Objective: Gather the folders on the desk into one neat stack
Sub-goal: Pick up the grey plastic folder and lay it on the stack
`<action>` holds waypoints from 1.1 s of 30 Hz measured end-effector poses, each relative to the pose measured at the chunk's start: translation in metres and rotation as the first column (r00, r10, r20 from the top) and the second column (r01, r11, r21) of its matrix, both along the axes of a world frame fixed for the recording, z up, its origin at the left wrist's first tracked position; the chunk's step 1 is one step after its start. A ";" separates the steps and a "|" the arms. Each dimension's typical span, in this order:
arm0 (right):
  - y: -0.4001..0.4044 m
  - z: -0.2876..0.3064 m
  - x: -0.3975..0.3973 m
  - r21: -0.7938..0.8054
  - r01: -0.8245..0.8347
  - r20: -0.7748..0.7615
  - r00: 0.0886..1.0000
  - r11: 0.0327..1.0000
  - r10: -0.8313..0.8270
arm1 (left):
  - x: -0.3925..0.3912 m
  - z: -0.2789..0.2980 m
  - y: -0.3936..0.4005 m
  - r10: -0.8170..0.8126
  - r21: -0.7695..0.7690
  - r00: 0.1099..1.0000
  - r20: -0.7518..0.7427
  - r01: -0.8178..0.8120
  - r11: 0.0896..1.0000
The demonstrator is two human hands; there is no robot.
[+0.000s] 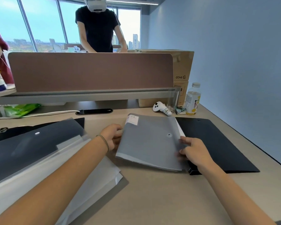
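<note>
A grey translucent snap folder (pixel 146 140) sits mid-desk, its right side lying over a black folder (pixel 217 143). My left hand (pixel 111 137) grips the grey folder's left edge. My right hand (pixel 193 151) holds its right edge, thumb on top. At the left lies a pile: a translucent folder over a black one (pixel 31 148), a black clipboard (pixel 15 130) under them at the back, and pale folders (pixel 101 177) beneath, partly hidden by my left forearm.
A brown divider panel (pixel 89 70) closes the desk's back. A white controller (pixel 161 108), a drink bottle (pixel 192 99) and cardboard boxes (pixel 182 65) stand at the back right. A white cable (pixel 39 114) and green packet (pixel 21 109) lie back left. A person stands behind the divider.
</note>
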State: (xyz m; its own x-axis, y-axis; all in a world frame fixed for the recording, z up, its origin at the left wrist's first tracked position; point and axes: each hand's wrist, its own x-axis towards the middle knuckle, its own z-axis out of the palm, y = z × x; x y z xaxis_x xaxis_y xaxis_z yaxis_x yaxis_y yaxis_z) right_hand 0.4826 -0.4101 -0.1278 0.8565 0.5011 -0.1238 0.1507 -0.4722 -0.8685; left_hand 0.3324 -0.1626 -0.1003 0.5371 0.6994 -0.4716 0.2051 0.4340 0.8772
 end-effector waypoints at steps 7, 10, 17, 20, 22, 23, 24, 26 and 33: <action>0.001 0.002 -0.008 -0.029 -0.004 0.069 0.998 1.000 0.006 | 0.004 0.008 -0.011 -0.191 0.134 0.981 -0.037 0.195 0.972; 0.003 0.004 -0.011 -0.032 0.000 0.047 0.999 0.999 0.001 | 0.004 0.022 -0.015 -0.185 0.247 0.982 0.037 0.171 0.954; 0.017 0.010 -0.021 0.008 -0.084 -0.019 0.996 0.996 0.084 | -0.003 0.066 -0.025 -0.199 0.433 0.971 0.132 0.124 0.893; 0.024 0.013 -0.022 0.126 -0.062 -0.121 0.990 0.990 0.077 | -0.004 0.078 -0.031 -0.221 0.505 0.968 0.123 0.130 0.853; 0.025 0.015 -0.021 0.227 -0.012 -0.191 0.980 0.974 0.057 | -0.005 0.083 -0.033 -0.223 0.535 0.966 0.130 0.120 0.836; 0.025 0.015 -0.020 0.266 0.009 -0.209 0.977 0.964 0.048 | -0.005 0.085 -0.033 -0.223 0.540 0.964 0.142 0.113 0.834; 0.025 0.016 -0.018 0.296 0.021 -0.226 0.973 0.955 0.049 | -0.005 0.088 -0.035 -0.223 0.544 0.963 0.153 0.106 0.832; 0.025 0.015 -0.013 0.350 0.049 -0.274 0.960 0.935 0.052 | -0.006 0.092 -0.035 -0.223 0.553 0.958 0.179 0.090 0.829; 0.022 0.033 -0.007 0.527 0.063 -0.248 0.965 0.847 0.083 | -0.014 0.106 -0.023 -0.144 0.548 0.959 0.245 -0.014 0.836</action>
